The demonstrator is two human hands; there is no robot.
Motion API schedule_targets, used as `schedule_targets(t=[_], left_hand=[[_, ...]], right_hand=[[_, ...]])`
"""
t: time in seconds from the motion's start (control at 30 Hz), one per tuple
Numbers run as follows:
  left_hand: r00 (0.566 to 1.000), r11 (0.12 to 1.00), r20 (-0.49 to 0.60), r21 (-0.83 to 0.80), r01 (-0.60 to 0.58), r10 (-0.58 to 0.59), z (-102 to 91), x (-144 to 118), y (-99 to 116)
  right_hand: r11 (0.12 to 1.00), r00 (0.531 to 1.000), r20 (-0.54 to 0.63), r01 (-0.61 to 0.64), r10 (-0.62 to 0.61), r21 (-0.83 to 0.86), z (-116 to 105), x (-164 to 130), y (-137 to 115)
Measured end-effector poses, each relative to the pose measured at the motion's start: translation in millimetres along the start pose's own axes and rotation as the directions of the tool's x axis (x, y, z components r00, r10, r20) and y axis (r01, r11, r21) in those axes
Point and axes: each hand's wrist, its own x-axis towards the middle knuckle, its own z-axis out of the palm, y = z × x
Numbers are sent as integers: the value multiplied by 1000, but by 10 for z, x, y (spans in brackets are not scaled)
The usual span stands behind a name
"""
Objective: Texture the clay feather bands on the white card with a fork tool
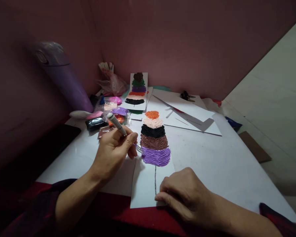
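Observation:
My left hand [113, 148] is closed around the patterned handle of a fork [117, 123]. The fork's tines are at the left edge of the purple clay band on a white paper card [141, 191]. On the card is a layered clay feather [154, 141] with ridged bands of orange, pale peach, black, brown and purple. Below it runs a dark drawn stem [155, 181]. My right hand [187, 194] rests at the card's lower right edge with fingers curled and thumb on the paper; its fingertips are partly hidden.
Bagged clay pieces [119, 112] lie at the left, near a leaning purple bottle [64, 75]. Another clay feather card [138, 89] stands at the back. Loose white sheets [199, 128] and a dark clip-like object [186, 95] lie at the back right.

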Motion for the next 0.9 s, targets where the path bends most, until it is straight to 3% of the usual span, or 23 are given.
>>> schedule_targets(t=[0.1, 0.27, 0.9], left_hand=[[994, 998, 90, -23, 60, -58, 27, 5, -21], [989, 998, 135, 31, 52, -55, 53, 15, -40], [994, 962, 69, 254, -95, 80, -17, 14, -69]], right_hand=[[1000, 1000, -9, -1, 1, 2, 1, 5, 0], [1000, 999, -28, 24, -25, -13, 9, 20, 14], [999, 999, -35, 28, -27, 30, 4, 5, 9]])
